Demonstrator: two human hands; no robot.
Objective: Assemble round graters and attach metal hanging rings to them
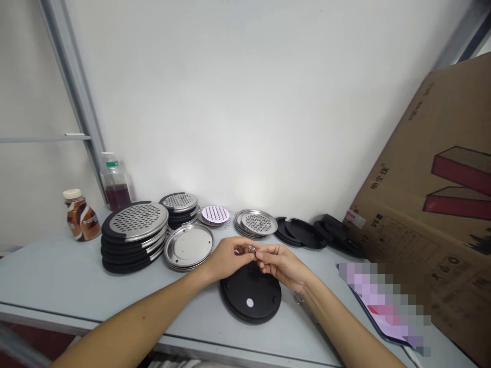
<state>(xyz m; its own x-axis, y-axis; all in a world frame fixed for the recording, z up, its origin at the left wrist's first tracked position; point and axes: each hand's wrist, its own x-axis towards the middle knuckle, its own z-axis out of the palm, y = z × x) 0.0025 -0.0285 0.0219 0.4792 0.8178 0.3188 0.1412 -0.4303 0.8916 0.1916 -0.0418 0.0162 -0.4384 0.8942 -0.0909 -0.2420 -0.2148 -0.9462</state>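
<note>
Bare forearms [141, 317] reach across the grey table [57, 286]. Left hand [226, 258] and right hand [284, 263] both pinch a small shiny metal ring [252, 250] in their fingertips, at the far edge of a smooth, round black disc [249, 291].

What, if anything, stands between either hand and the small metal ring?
Nothing visible: the left hand and right hand meet at the small metal ring; the round black disc shows beneath, not between.
</note>
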